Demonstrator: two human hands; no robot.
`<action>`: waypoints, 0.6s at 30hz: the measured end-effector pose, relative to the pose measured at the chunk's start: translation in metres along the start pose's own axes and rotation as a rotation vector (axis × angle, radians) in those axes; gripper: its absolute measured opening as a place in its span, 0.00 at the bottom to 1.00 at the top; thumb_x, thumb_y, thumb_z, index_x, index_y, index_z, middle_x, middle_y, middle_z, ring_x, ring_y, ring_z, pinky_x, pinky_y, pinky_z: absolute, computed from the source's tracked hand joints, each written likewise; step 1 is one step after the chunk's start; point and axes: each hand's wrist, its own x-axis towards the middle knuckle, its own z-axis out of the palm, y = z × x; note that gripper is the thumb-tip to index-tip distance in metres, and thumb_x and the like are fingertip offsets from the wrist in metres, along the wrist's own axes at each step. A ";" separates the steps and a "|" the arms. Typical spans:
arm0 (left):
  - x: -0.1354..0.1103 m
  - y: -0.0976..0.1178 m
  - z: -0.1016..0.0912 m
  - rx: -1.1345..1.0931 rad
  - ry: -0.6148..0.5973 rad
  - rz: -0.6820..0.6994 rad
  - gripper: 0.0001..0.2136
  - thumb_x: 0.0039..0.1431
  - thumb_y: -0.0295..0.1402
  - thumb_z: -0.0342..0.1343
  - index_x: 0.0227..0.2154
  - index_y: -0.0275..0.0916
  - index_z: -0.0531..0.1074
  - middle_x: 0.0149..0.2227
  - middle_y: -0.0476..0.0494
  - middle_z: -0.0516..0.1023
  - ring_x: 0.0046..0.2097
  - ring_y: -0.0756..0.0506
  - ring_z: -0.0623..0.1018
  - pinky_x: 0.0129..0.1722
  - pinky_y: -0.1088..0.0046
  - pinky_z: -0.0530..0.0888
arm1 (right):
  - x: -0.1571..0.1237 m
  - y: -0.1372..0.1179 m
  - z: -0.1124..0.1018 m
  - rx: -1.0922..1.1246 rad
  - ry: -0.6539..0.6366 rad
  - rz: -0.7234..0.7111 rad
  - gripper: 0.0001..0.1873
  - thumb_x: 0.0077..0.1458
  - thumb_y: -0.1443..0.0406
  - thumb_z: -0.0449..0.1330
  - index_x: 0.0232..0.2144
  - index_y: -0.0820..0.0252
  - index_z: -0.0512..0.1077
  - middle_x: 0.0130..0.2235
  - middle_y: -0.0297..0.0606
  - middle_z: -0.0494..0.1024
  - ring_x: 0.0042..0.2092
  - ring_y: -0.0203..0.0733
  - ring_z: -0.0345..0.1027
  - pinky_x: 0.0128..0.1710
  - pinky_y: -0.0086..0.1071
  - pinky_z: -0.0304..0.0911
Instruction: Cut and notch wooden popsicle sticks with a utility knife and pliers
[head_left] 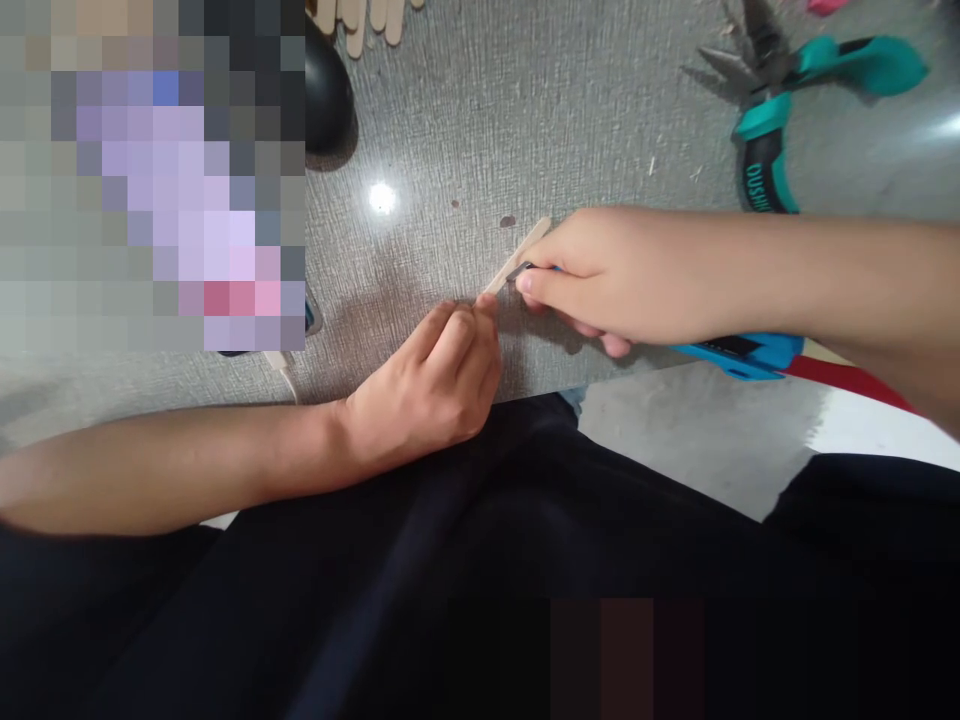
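A pale wooden craft stick [534,238] lies at a slant over the table near its front edge. My left hand [450,370] is closed, its fingertips pinching the stick's lower end. From the right, my right hand [592,270] is wrapped round a craft knife [519,270], whose short metal blade rests against the stick close to my left fingertips. Most of the knife's handle is hidden inside the fist; only a bit of blue shows.
Pliers [765,100] with teal handles lie open at the upper right. Several craft sticks [367,20] lie at the top, beside a black rounded object [330,95]. A blue object [750,352] sits under my right forearm. A white cable [281,370] runs at the left; the upper left is pixelated.
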 end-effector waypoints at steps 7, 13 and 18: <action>0.002 0.000 -0.001 0.045 0.036 0.002 0.24 0.86 0.35 0.55 0.61 0.10 0.82 0.56 0.14 0.91 0.51 0.34 0.91 0.59 0.53 0.92 | -0.008 0.000 0.008 0.018 0.087 -0.039 0.22 0.86 0.56 0.52 0.36 0.55 0.71 0.22 0.35 0.75 0.24 0.42 0.73 0.32 0.38 0.62; 0.003 -0.001 -0.001 0.057 0.027 0.010 0.25 0.87 0.36 0.55 0.60 0.12 0.83 0.57 0.14 0.91 0.51 0.33 0.91 0.58 0.53 0.92 | -0.006 0.002 0.012 0.026 0.136 -0.028 0.23 0.87 0.56 0.51 0.39 0.58 0.77 0.23 0.36 0.76 0.24 0.42 0.72 0.34 0.39 0.63; 0.002 -0.001 -0.002 0.053 0.010 0.020 0.24 0.86 0.35 0.56 0.61 0.10 0.82 0.57 0.14 0.91 0.52 0.33 0.91 0.59 0.53 0.92 | 0.004 0.004 0.018 -0.021 0.157 0.031 0.26 0.87 0.54 0.50 0.46 0.59 0.83 0.24 0.39 0.78 0.24 0.46 0.71 0.33 0.42 0.62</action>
